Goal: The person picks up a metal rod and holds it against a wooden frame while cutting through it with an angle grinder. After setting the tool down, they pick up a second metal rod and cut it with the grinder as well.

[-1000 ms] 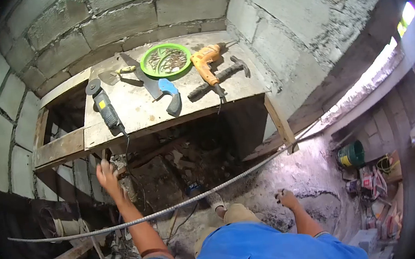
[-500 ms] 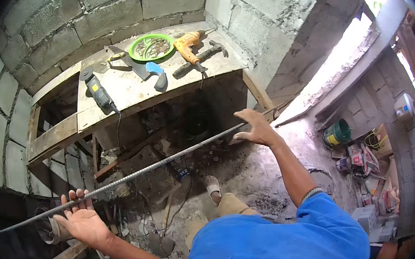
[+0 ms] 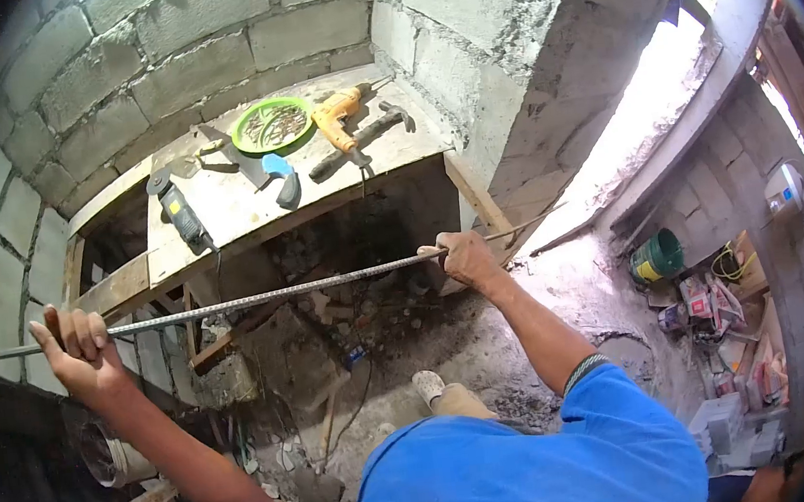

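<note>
A long ribbed steel rebar (image 3: 280, 293) stretches across the head view in front of me, slightly lower at its left end. My left hand (image 3: 81, 352) has its fingers curled round the bar near that end, and the bar's tip sticks out past it. Around the right part of the bar, my right hand (image 3: 469, 262) is closed in a fist. Beyond the bar is a wooden bench (image 3: 180, 256). On it lie an angle grinder (image 3: 184, 214), a handsaw with a blue and dark handle (image 3: 283, 179), an orange drill (image 3: 339, 120) and a hammer (image 3: 363, 142).
A green dish (image 3: 275, 125) of small metal pieces sits on the bench. Block walls (image 3: 201, 77) rise behind and at left. On the right are a green bucket (image 3: 656, 257) and stacked grey blocks (image 3: 723, 421). Rubble and a shovel (image 3: 319, 488) lie on the floor.
Both hands have closed on the rebar; before, my left palm was open under it and my right fingers were spread. The left end has risen, so the bar lies nearer level.
</note>
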Demonstrator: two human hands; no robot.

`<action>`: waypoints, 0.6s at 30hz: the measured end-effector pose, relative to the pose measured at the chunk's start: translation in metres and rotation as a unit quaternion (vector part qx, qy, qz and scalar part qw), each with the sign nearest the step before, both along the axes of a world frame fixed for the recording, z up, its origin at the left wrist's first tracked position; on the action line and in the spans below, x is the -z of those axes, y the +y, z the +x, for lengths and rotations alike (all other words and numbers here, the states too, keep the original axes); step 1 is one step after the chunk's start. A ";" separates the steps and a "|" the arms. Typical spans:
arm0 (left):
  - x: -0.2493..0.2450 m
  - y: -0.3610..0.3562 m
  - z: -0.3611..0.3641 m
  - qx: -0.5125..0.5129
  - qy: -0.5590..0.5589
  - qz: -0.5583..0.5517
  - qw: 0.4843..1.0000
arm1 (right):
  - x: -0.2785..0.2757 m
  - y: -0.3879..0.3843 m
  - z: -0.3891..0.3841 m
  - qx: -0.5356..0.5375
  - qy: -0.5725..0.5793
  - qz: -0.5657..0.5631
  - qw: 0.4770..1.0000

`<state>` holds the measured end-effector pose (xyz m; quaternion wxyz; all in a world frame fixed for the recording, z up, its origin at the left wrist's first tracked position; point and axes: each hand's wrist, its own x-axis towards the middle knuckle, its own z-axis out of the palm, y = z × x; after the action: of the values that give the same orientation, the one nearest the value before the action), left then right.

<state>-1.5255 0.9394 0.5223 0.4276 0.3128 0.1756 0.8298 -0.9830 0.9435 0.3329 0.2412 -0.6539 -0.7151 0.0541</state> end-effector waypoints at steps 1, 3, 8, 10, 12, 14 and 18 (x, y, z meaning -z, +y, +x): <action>-0.010 0.007 0.002 0.038 0.042 0.052 0.997 | -0.003 -0.004 0.001 0.010 0.020 0.038 0.999; -0.030 0.019 0.006 0.115 0.075 0.125 0.983 | -0.003 -0.009 0.004 0.026 0.040 0.069 0.996; -0.096 0.024 0.053 0.135 0.142 0.147 0.970 | 0.009 -0.025 0.012 0.086 0.074 0.195 0.974; -0.122 0.027 0.117 0.017 0.102 0.068 0.992 | 0.029 -0.039 0.015 0.086 0.074 0.217 0.970; -0.124 0.050 0.122 0.096 0.138 0.100 0.981 | 0.042 -0.051 0.016 0.132 0.068 0.171 0.974; -0.122 0.068 0.131 0.110 0.180 0.095 0.973 | 0.049 -0.058 0.016 0.135 0.085 0.161 0.974; -0.113 0.088 0.213 0.122 0.206 0.002 0.971 | 0.099 -0.080 0.021 0.174 0.147 0.117 0.967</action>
<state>-1.3128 1.0273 0.6357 0.4797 0.4967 0.2186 0.6895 -0.9618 0.8637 0.2340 0.4242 -0.7206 -0.5480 0.0227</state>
